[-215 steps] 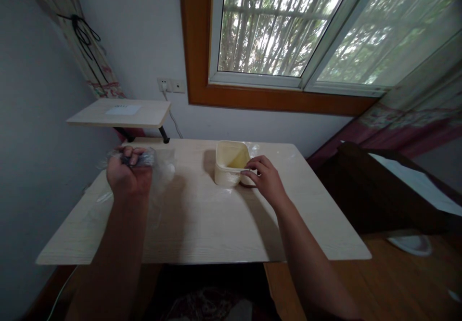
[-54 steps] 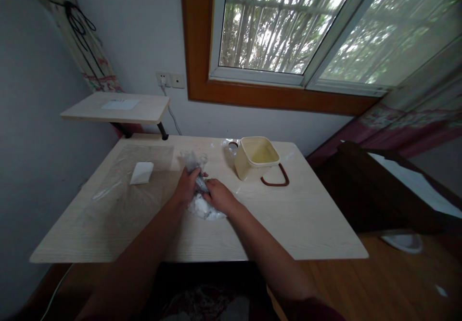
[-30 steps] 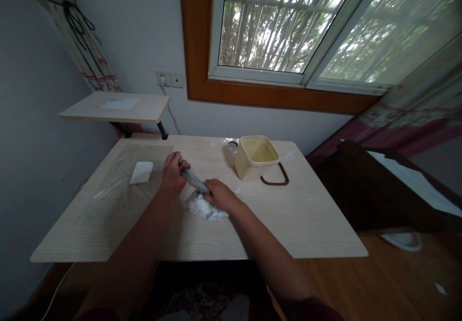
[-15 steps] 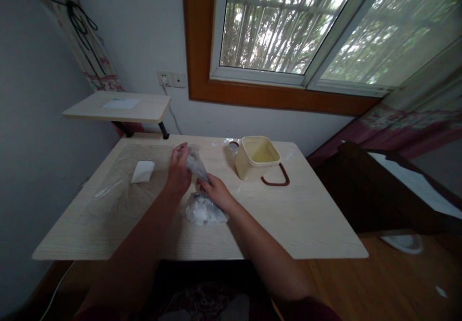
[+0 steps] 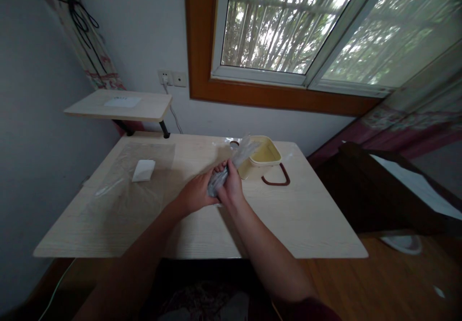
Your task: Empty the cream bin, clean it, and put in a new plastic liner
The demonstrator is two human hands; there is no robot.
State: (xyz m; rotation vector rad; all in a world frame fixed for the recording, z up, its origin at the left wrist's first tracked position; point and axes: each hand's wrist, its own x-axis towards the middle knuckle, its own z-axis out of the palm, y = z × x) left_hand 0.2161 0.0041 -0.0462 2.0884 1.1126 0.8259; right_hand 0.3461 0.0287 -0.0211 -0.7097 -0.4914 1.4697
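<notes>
We look fwd & down from 1 head-worn cam, our L hand (image 5: 197, 193) & R hand (image 5: 232, 187) fairly near, approx. ctr. Desk (image 5: 306, 220) spans lower half; window (image 5: 274, 27) farther, up top.

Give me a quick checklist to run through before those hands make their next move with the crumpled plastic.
1. Left hand gripping the crumpled plastic: ok.
2. Right hand gripping it too: ok.
3. Tub upright on the table: ok.
4. Plastic's loose end apart from the tub: cannot tell; they overlap in this view.
5. Brown handle clear of both hands: ok.
6. White packet away from the hands: ok, on the clear sheet.
</notes>
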